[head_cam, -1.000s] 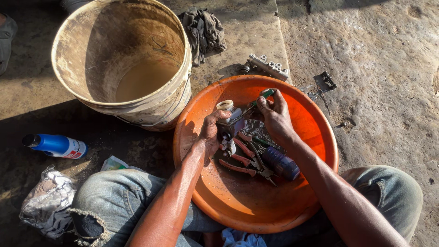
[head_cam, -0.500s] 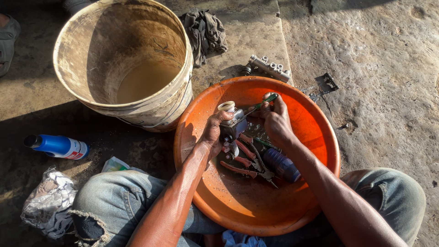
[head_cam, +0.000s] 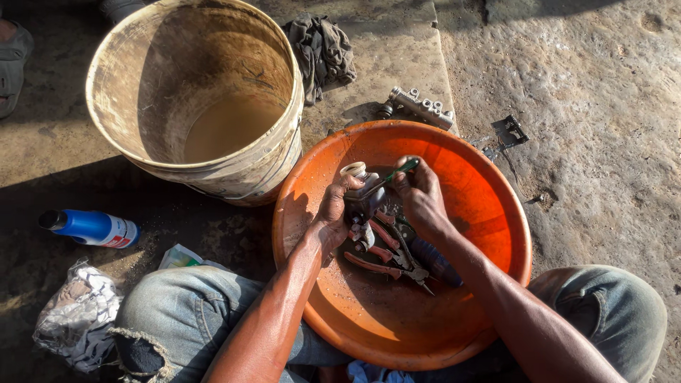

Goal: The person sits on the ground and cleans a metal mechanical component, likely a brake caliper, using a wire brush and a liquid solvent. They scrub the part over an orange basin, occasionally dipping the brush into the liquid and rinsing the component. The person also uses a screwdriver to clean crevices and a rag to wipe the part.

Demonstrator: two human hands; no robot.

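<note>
**Head view: two hands work a metal part over an orange basin**

Head camera looks straight down on a wide, round orange plastic basin resting between the person's knees, which are clad in worn blue jeans. Over the basin's middle, the left hand is closed around a small grey metal part with a pale round cap, gripping it from the left side. The right hand is closed on a thin green-handled tool, whose tip meets the metal part from the right. Both hands are wet and sit close together, almost touching. Just near of them, on the basin floor, lies a heap of red-handled pliers and loose metal pieces, with a dark blue cylinder at its right edge.

Far left of the basin stands a dirty cream plastic bucket holding murky water, its wall touching the basin's rim. A grey rag lies beyond it, and a ribbed metal fitting rests just past the basin's far rim. On the left ground lie a blue bottle and a crumpled plastic bag.
</note>
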